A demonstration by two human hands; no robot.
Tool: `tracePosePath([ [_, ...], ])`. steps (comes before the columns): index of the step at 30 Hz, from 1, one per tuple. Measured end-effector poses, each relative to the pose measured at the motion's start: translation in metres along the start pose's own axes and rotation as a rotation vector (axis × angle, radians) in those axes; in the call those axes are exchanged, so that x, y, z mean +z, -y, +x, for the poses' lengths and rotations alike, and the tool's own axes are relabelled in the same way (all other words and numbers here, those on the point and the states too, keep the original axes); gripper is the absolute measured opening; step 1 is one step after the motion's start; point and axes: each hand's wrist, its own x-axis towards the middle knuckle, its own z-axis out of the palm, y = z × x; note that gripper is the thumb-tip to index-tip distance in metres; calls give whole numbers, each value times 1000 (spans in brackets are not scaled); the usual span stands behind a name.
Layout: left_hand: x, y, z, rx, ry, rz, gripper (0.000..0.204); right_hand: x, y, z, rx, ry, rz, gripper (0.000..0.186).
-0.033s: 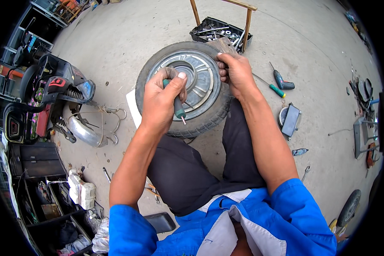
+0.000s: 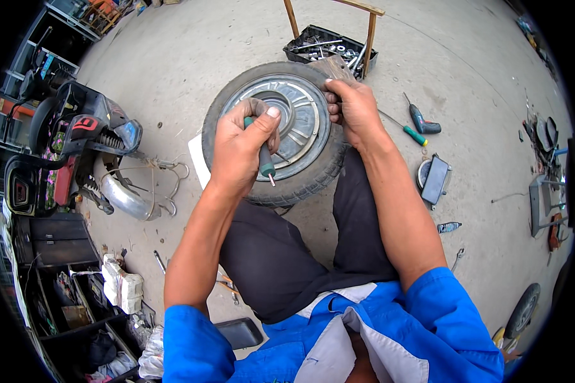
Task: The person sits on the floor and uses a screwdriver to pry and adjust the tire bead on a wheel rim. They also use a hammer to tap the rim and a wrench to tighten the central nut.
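Observation:
A wheel (image 2: 308,150) with a black treaded tyre and a grey metal hub stands in front of my knees, its face tilted up towards me. My left hand (image 2: 239,143), over the near left part of the hub, is closed around a tool with a dark green handle (image 2: 266,163); a short thin pinkish tip sticks out at its lower end. At the tyre's right edge is my right hand (image 2: 353,108), fingers curled and thumb laid along them. What those fingers grip is hidden. A worn wooden piece (image 2: 332,66) shows just beyond my right thumb.
A black tray of metal tools (image 2: 313,39) stands beyond the wheel, beside a wooden frame (image 2: 372,38). On the floor at right lie a green-handled screwdriver (image 2: 415,136), a cordless drill (image 2: 423,121) and a dark rectangular object (image 2: 434,180). Vehicle parts (image 2: 105,137) and a compartmented box (image 2: 76,293) are at left.
My left hand and its green-handled tool have shifted very slightly to the left. My right hand and the wheel look practically the same.

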Motion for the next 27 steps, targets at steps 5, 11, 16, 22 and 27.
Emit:
tracePosePath([
  [5, -6, 1, 9, -3, 119, 14, 21, -1, 1, -1, 0, 6, -15, 15],
  [11, 0, 3, 5, 40, 37, -11, 20, 0, 3, -2, 2, 12, -19, 15],
  [16, 15, 12, -2, 132, -304, -78, 20, -1, 0, 1, 3, 22, -15, 15],
  [22, 8, 6, -5, 79, -348, -142, 18, -1, 0, -1, 15, 30, -59, 15],
  [27, -21, -19, -9, 203, -282, -187, 17, -2, -1, 1, 7, 12, -28, 14],
])
